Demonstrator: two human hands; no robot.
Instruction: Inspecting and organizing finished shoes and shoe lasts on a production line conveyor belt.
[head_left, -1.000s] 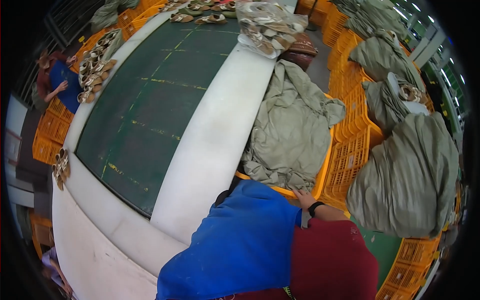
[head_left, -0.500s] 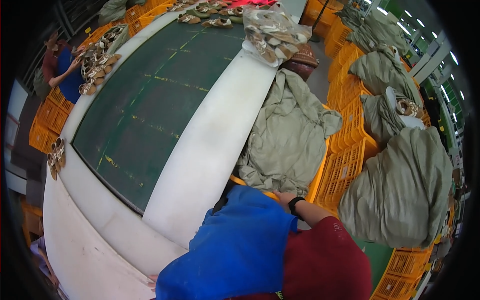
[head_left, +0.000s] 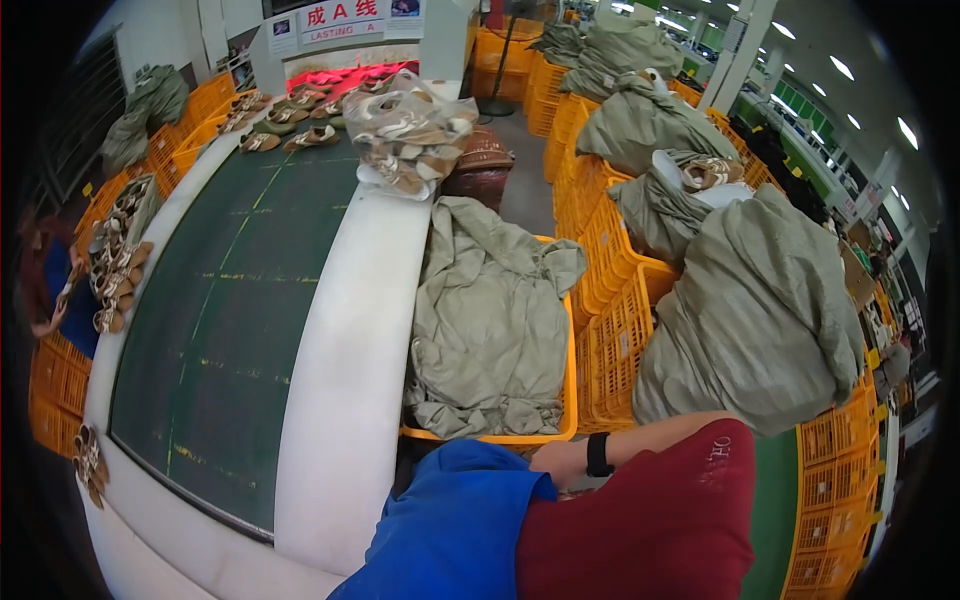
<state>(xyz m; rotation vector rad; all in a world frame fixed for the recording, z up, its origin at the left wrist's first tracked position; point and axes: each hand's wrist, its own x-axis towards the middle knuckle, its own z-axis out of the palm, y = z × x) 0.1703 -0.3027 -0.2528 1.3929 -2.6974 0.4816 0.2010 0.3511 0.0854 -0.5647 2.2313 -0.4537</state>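
Right hand [head_left: 562, 462], black watch [head_left: 598, 455] on the wrist, sits low at the near rim of the orange crate [head_left: 570, 400]. It's bent over a blue cloth [head_left: 455, 525] that bulges up below it. Fingers are hidden behind the cloth, so can't tell how far it's closed or what it has hold of, if anything. Left hand isn't in view at all, prob. under the blue cloth too. Red sleeve [head_left: 640, 520] comes in from the lower edge.

Just above the right hand: the crate, w/ a grey-green sack [head_left: 490, 320] slumped inside and spilling over the rim, looks mostly empty and flat, mouth open toward the hand, likely so stuff can be pulled out. To the right of the hand: more orange crates stacked, w/ full sacks [head_left: 760, 310] piled on top, one open showing shoes [head_left: 705, 172]. Stacking keeps them within arm's reach.

Left of the hand: wide white-edged belt [head_left: 340, 380], dark green in the middle, running away from the person. Far up it, a clear bag of sandals [head_left: 410, 140] rests on the white edge, loose pairs [head_left: 290, 125] beyond. Another person [head_left: 55, 290] stands well off on the belt's far left side, beside a row of sandals [head_left: 115, 270].
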